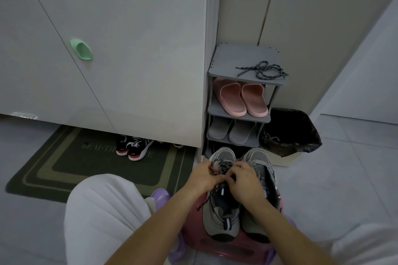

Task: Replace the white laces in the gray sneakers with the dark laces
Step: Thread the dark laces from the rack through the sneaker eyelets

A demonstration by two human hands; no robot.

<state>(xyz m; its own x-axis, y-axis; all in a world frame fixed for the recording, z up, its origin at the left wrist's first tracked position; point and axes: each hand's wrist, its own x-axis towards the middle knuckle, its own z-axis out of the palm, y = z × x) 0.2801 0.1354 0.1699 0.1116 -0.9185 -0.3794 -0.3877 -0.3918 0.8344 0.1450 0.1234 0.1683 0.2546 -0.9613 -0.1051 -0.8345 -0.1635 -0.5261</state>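
At six o'clock on a pink stool, left hand and right hand pinch the dark lace on a gray sneaker.

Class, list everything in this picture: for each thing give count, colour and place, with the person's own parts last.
gray sneakers: two, gray, on the pink stool
dark lace: one, dark speckled, in the left sneaker
spare dark lace: one, dark speckled, atop the shoe rack
shoe rack: one, gray, beside the cabinet
pink slippers: pair, pink, rack's second shelf
gray slippers: pair, gray, shelf below
bin: one, black-lined, right of the rack
black sneakers: pair, black, white and red, under the cabinet
doormat: one, green, floor at left
cabinet: one, white, green handle, at left
pink stool: one, pink, under the sneakers
left hand: one, pinching the dark lace
right hand: one, pinching the dark lace
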